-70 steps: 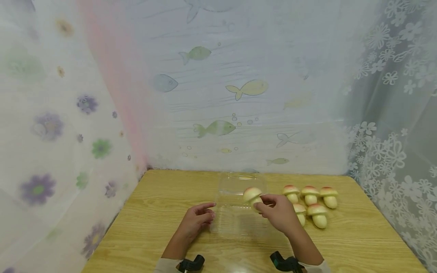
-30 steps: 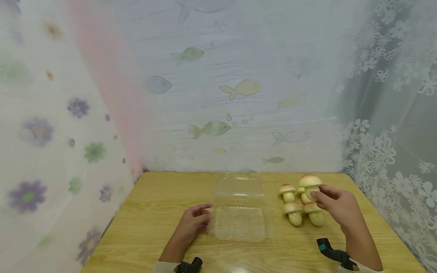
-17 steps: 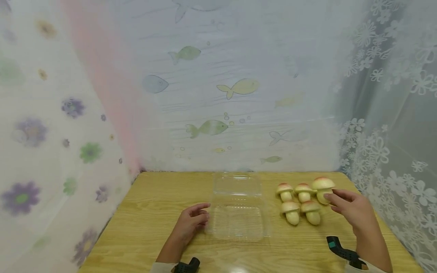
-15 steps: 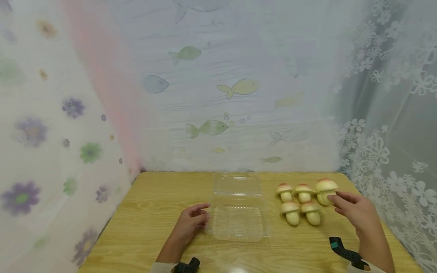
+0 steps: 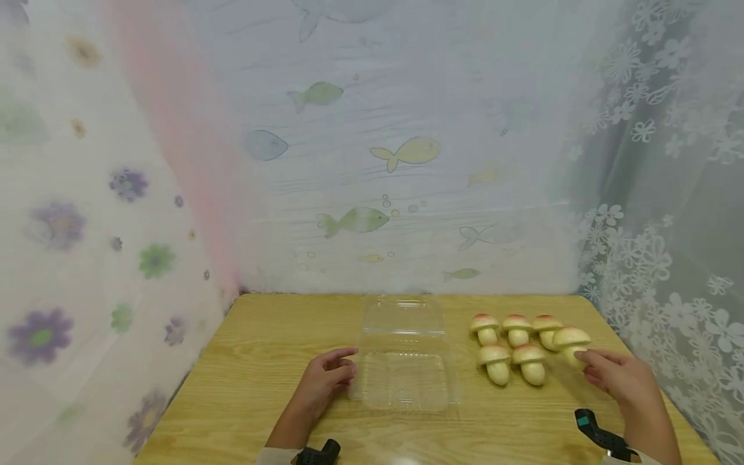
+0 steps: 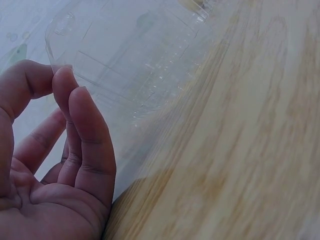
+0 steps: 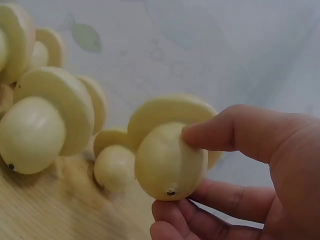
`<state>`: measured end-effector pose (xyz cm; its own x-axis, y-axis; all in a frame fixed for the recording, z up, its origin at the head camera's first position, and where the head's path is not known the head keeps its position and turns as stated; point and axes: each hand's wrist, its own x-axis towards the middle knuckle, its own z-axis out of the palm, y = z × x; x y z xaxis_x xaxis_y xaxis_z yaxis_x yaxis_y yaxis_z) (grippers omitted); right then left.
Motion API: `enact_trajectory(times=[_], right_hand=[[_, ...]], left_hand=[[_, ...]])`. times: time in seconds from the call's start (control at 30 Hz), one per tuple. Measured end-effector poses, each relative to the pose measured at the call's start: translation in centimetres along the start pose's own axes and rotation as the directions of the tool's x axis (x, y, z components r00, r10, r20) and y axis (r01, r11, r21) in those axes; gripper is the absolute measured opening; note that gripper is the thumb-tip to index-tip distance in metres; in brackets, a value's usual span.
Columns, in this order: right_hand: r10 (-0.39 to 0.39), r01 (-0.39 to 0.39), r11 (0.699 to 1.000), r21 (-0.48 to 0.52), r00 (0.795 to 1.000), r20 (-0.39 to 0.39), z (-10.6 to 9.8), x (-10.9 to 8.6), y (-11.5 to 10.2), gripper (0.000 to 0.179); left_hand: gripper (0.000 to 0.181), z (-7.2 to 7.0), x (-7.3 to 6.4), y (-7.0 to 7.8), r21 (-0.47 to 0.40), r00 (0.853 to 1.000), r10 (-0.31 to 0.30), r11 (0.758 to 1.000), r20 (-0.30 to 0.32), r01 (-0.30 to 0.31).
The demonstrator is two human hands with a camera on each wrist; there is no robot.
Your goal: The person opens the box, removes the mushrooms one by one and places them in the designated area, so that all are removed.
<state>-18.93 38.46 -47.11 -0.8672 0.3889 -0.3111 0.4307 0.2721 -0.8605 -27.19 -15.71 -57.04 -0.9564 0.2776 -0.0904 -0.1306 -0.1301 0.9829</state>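
My right hand (image 5: 619,374) pinches a toy mushroom (image 5: 569,339) by its stem, thumb on one side and fingers under the other. In the right wrist view this mushroom (image 7: 170,160) has a pale, shiny stem with a dark dot at its base. To its left, several like mushrooms (image 5: 529,361) with red-tinged caps stand in two rows. My left hand (image 5: 325,378) is at the left edge of a clear plastic clamshell box (image 5: 407,381), whose lid lies back. Its fingertips pinch the box's rim in the left wrist view (image 6: 115,65).
Everything stands on a wood-grain table (image 5: 273,342). Behind it hangs a pale curtain (image 5: 360,168) with fish drawings, and flowered curtains close off both sides. A black wrist mount (image 5: 604,436) sits on the right forearm.
My right hand has carried the mushroom from over the box to the group at the right, then rightward and nearer, uncovering another mushroom behind. The left hand stays at the box.
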Motion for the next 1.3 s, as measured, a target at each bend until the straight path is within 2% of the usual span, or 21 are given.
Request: enact_trajectory(times=[0.13, 0.3, 0.47, 0.67, 0.77, 0.97, 1.1, 1.3], right_hand=[[0.033, -0.034, 0.999, 0.041, 0.999, 0.025, -0.2, 0.6, 1.2, 0.092], [0.066, -0.076, 0.994, 0.085, 0.991, 0.114, -0.4, 0.8, 1.9, 0.093], [0.079, -0.087, 0.995, 0.048, 0.986, 0.149, -0.5, 1.0, 2.3, 0.09], [0.094, -0.104, 0.993, 0.052, 0.983, 0.156, -0.2, 1.4, 2.6, 0.09], [0.111, -0.114, 0.993, 0.013, 0.984, 0.143, 0.0, 1.4, 2.7, 0.089], [0.077, -0.079, 0.997, 0.012, 0.99, 0.116, 0.5, 1.6, 2.5, 0.091], [0.103, -0.102, 0.995, -0.012, 0.988, 0.119, 0.4, 1.5, 2.5, 0.091], [0.11, -0.114, 0.993, 0.026, 0.987, 0.115, 0.2, 1.4, 2.5, 0.094]], left_hand=[[0.054, 0.0, -0.1, 0.0, -0.008, 1.0, -0.006, 1.0, 0.003, 0.006], [0.055, 0.0, 0.0, 0.0, -0.015, 1.0, 0.001, 1.0, 0.007, -0.001], [0.054, 0.1, 0.0, 0.0, -0.012, 1.0, 0.002, 1.0, 0.006, -0.002], [0.051, 0.1, 0.0, 0.1, -0.014, 1.0, 0.005, 1.0, 0.001, -0.005], [0.051, 0.0, 0.0, 0.1, -0.013, 1.0, 0.007, 1.0, 0.002, -0.006], [0.051, 0.0, 0.0, 0.1, -0.012, 1.0, 0.008, 1.0, 0.008, -0.008], [0.052, 0.0, 0.0, 0.2, -0.016, 1.0, 0.004, 1.0, 0.003, -0.004], [0.053, 0.0, 0.0, 0.2, -0.014, 1.0, -0.001, 1.0, 0.002, 0.001]])
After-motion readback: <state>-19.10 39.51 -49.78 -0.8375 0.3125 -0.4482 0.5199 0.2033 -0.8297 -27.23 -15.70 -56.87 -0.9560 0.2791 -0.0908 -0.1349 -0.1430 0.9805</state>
